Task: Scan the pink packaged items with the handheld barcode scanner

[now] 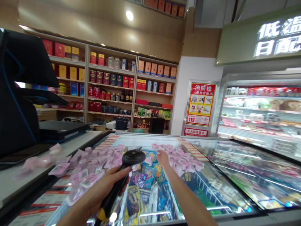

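Observation:
My left hand [111, 180] is wrapped round the handle of a black and yellow barcode scanner [133, 157], its head pointing forward over a glass-topped freezer. Farther out, my right hand [162, 157] reaches to the near-left edge of a pile of small pink packs [181, 158]. Its fingers look closed, but whatever they hold is hidden. A larger heap of pink packs [88, 166], some with barcodes showing, lies on the left side of the freezer top. Between my hands, a single pink pack [149, 161] sits beyond the scanner head.
Bagged frozen goods [143, 194] lie in wire baskets under the glass. At left, a counter [14, 185] carries a dark checkout terminal [18, 94] and more pink packs [39, 161]. Another freezer [254, 175] stands right. Behind are shelves [110, 83] of boxes and bottles.

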Demonstrator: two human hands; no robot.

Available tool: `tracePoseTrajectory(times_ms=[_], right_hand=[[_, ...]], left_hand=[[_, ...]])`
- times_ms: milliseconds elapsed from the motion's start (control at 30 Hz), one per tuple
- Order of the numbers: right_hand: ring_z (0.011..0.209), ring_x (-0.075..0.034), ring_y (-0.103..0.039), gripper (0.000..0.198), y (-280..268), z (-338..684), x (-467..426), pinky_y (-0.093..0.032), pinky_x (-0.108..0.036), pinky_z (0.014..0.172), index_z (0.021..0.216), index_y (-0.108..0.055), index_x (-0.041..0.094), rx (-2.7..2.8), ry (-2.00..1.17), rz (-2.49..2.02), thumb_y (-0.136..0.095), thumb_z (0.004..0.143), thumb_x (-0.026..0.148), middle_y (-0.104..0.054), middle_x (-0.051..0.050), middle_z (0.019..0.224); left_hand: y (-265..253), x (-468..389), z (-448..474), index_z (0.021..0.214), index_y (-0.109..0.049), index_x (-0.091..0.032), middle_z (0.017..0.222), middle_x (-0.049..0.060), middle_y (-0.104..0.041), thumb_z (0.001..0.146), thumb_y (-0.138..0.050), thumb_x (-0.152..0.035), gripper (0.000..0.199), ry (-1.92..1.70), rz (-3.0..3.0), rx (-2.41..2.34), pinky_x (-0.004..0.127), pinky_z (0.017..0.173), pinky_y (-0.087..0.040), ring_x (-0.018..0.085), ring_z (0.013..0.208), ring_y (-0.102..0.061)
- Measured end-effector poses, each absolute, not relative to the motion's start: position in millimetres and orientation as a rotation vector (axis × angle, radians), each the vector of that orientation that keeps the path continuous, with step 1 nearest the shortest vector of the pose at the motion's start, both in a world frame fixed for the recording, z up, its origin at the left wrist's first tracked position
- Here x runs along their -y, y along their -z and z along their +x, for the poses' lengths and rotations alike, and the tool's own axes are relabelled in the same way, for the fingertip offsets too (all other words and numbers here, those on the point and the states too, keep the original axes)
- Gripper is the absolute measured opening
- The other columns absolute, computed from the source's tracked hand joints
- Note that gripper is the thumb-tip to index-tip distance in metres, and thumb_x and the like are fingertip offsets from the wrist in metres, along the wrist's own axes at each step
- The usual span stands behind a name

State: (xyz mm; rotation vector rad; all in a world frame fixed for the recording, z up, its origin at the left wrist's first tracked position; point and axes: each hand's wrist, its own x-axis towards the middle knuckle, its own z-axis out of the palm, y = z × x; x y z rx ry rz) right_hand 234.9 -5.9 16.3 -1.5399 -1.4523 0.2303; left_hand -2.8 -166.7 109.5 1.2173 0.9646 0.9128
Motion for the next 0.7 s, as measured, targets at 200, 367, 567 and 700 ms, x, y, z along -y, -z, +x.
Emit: tracePoseTrajectory(times_ms=[200, 367, 567, 700], right_hand=[[0.097, -0.020, -0.050, 0.043, 2, 193, 18, -0.036, -0.028, 0.082, 0.103, -0.054, 0.019, 1.827, -0.327, -1.465, -0.053, 0.063, 0.033, -0.057, -0.006, 0.106], [0.097, -0.019, -0.050, 0.050, 5, 181, 20, -0.035, -0.030, 0.084, 0.113, -0.045, 0.017, 1.901, -0.245, -1.493, -0.049, 0.063, 0.019, -0.056, -0.007, 0.106], [0.097, -0.018, -0.049, 0.057, 3, 187, 27, -0.036, -0.028, 0.082, 0.114, -0.043, 0.018, 1.964, -0.236, -1.431, -0.050, 0.057, 0.014, -0.055, -0.006, 0.107], [0.079, -0.016, -0.055, 0.029, 6, 187, 30, -0.039, -0.026, 0.075, 0.084, -0.060, 0.018, 1.779, -0.409, -1.378, -0.048, 0.058, 0.013, -0.063, -0.003, 0.081]], left_hand=[[-110, 169, -12, 0.063, -0.049, -0.017, 0.052, -0.003, -0.054, 0.063, -0.056, -0.041, 0.025, -0.952, 1.203, -0.967, 0.017, 0.043, -0.034, 0.006, 0.043, -0.045], [-109, 167, -20, 0.061, -0.049, -0.016, 0.054, -0.002, -0.054, 0.063, -0.056, -0.041, 0.026, -0.944, 1.211, -1.000, 0.019, 0.044, -0.035, 0.007, 0.044, -0.046], [-107, 169, -23, 0.062, -0.048, -0.016, 0.054, -0.002, -0.053, 0.063, -0.056, -0.042, 0.027, -0.959, 1.217, -1.008, 0.019, 0.044, -0.035, 0.007, 0.043, -0.045], [-107, 170, -24, 0.065, -0.049, -0.016, 0.054, -0.003, -0.054, 0.065, -0.055, -0.040, 0.025, -0.966, 1.205, -0.998, 0.019, 0.044, -0.035, 0.007, 0.044, -0.046]])
